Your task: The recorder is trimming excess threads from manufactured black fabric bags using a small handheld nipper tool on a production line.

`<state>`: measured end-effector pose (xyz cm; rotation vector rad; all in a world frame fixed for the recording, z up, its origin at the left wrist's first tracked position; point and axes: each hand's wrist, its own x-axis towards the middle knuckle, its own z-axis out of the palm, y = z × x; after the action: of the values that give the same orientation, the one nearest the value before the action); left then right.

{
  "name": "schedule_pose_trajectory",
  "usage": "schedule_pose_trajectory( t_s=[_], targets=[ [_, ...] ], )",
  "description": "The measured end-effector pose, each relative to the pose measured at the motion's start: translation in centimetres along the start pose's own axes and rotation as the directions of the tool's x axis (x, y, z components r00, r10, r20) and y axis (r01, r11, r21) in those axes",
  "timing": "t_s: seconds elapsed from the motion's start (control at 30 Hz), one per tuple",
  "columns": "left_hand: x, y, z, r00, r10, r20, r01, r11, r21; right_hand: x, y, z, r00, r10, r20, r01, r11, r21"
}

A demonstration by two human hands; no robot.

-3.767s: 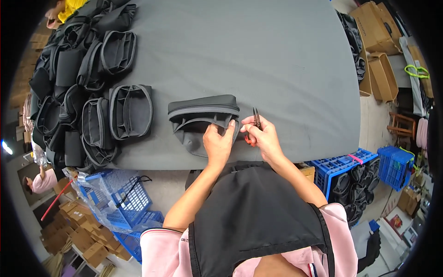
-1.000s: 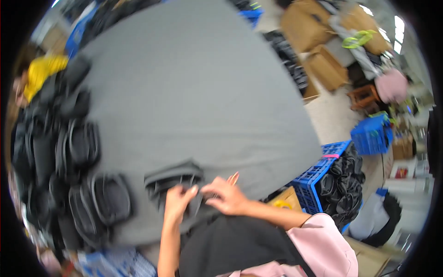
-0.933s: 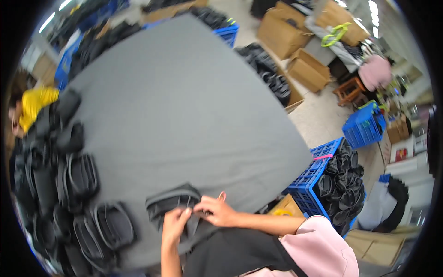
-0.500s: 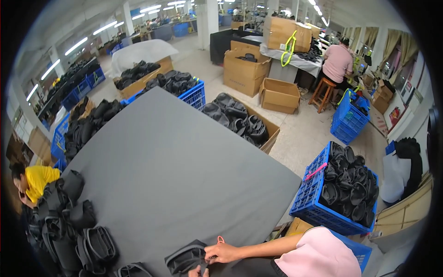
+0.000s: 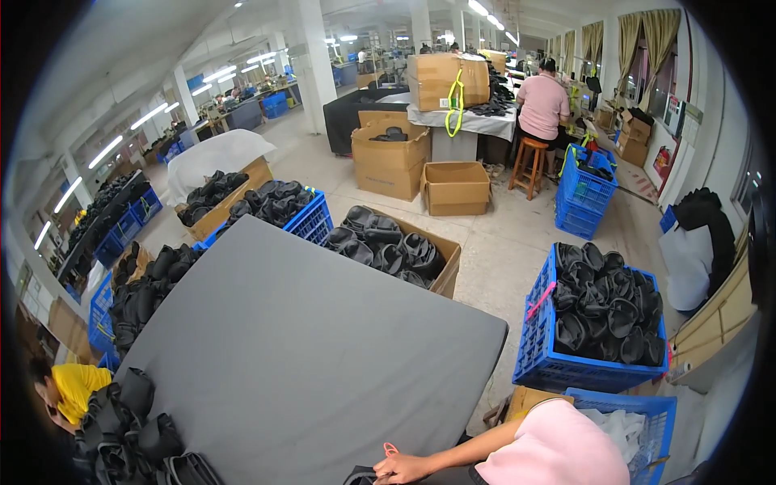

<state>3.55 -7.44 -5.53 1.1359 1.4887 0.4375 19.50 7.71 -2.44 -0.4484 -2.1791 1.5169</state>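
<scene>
At the lower edge, my right hand [image 5: 400,469] is closed, with an orange-red loop [image 5: 391,449], like the handle of small snips, sticking up from its fingers. The rest of that tool is hidden in the hand. Beside its fingertips lies a black fabric pouch [image 5: 360,476], mostly cut off by the picture's edge. My left hand is out of the picture. A large grey-covered table [image 5: 323,339] spreads in front of me. Several black pouches [image 5: 121,428] are heaped on its near left side.
A blue crate [image 5: 594,368] full of black pouches stands at the right, above another blue crate [image 5: 664,428] with white material. Cardboard boxes [image 5: 455,190] and filled crates line the far side. One person in yellow [image 5: 79,390] is at the left; another in pink [image 5: 543,105] sits farther back.
The view has tilted up, so the table and my right hand sit lower in the picture. My left hand and most of the pouch have dropped out of sight.
</scene>
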Motion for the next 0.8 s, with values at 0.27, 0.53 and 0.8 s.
schedule_pose_trajectory(
  t_s=[0.27,0.53,0.8],
  targets=[
    [-2.4,4.4,1.5,0.964,0.162,-0.21,-0.219,0.932,-0.288,-0.5,0.1,2.6,0.979,0.138,-0.149,-0.121,0.986,0.114],
    [-2.2,11.3,-0.4,0.893,-0.076,-0.444,-0.305,0.622,-0.721,4.3,-3.7,-0.3,0.823,0.364,-0.436,-0.274,0.927,0.257],
    [-2.0,9.6,-0.5,0.905,-0.087,-0.416,-0.349,0.406,-0.844,0.6,-6.0,-3.0,0.933,0.317,-0.17,-0.321,0.947,0.004]
  ],
)
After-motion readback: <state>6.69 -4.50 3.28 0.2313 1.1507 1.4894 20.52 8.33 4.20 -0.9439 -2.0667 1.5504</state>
